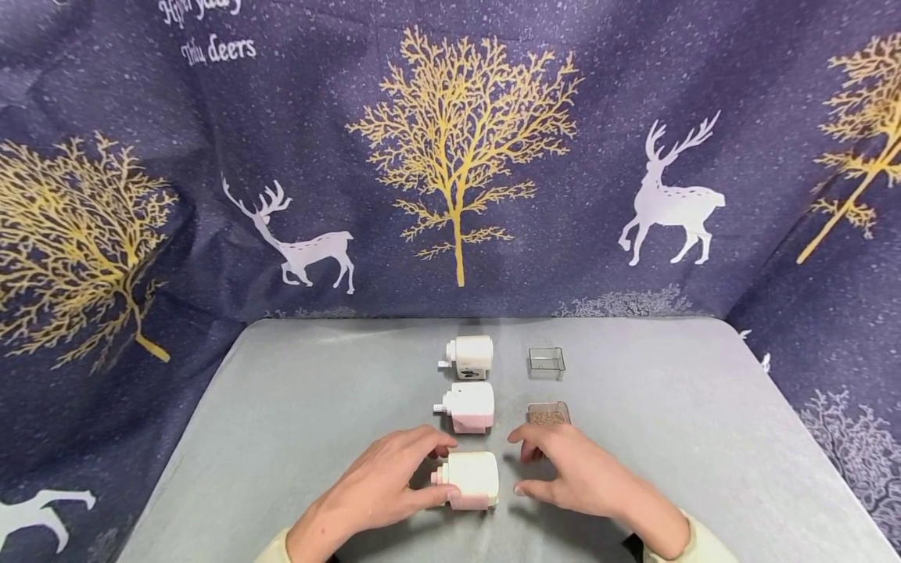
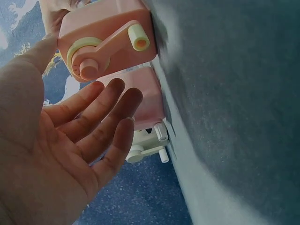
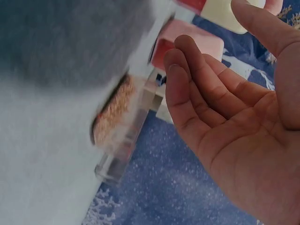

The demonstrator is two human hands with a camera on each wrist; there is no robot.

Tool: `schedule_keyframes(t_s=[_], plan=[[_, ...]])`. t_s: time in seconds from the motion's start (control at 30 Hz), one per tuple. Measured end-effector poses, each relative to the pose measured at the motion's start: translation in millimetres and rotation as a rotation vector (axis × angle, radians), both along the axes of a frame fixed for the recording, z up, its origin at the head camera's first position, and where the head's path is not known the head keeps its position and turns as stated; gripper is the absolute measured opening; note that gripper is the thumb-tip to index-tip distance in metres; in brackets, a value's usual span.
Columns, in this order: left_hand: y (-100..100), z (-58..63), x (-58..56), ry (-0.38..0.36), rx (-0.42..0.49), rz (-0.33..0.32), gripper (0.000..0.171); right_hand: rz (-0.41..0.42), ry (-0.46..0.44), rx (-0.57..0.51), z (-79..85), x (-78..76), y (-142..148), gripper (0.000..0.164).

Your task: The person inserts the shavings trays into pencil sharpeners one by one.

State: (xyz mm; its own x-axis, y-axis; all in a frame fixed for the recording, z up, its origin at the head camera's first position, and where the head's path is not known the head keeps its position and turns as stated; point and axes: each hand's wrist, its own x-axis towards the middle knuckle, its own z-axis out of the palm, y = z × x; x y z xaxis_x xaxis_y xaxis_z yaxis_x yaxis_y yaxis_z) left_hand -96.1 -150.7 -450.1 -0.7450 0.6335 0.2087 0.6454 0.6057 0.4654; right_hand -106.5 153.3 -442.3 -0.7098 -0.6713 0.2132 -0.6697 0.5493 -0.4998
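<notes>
Nearest in the row is a cream-and-pink crank pencil sharpener (image 1: 473,478), its pink crank (image 2: 110,47) facing left. My left hand (image 1: 390,481) is at its crank side, fingers loosely bent and thumb overlapping its near left corner; whether the thumb touches is unclear. Opposite it, my right hand (image 1: 580,473) hovers with relaxed fingers, apart from the sharpener and holding nothing. Just beyond stands a white-and-pink sharpener (image 1: 473,407), then a white one (image 1: 474,356) with a dark print. A clear drawer of shavings (image 1: 548,413) sits past my right fingers, partly hidden by them.
Another clear drawer (image 1: 547,361), with no shavings visible, lies to the right of the farthest sharpener. The grey tabletop (image 1: 303,391) ends at a dark blue cloth (image 1: 394,305) printed with deer and trees, hanging behind and at both sides.
</notes>
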Motion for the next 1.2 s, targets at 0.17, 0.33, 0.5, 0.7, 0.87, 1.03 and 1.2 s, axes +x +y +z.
schedule_keyframes(t_s=[0.17,0.33,0.5,0.7,0.87,1.03,1.2], plan=[[1,1.3,-2.0,-0.001,-0.011,0.001,0.051,-0.029,0.001,-0.011,3.3,-4.5,9,0.047],[1,2.7,-3.9,-0.005,-0.024,0.007,0.050,-0.056,-0.015,-0.002,5.9,-7.0,17,0.050],[1,4.0,-6.0,-0.002,-0.021,0.008,0.051,-0.069,0.003,-0.012,8.2,-9.5,22,0.054],[1,5.8,-9.2,-0.014,-0.008,0.016,0.048,-0.099,-0.014,-0.023,10.2,-12.2,29,0.049],[1,5.2,-12.2,-0.011,0.009,0.020,0.044,-0.128,-0.023,-0.023,12.0,-13.6,34,0.046],[0,3.4,-13.8,0.005,0.010,0.038,0.044,-0.141,-0.012,-0.030,14.3,-15.3,39,0.049],[0,3.0,-14.9,0.007,0.020,0.053,0.044,-0.154,-0.007,-0.034,15.3,-17.3,44,0.052]])
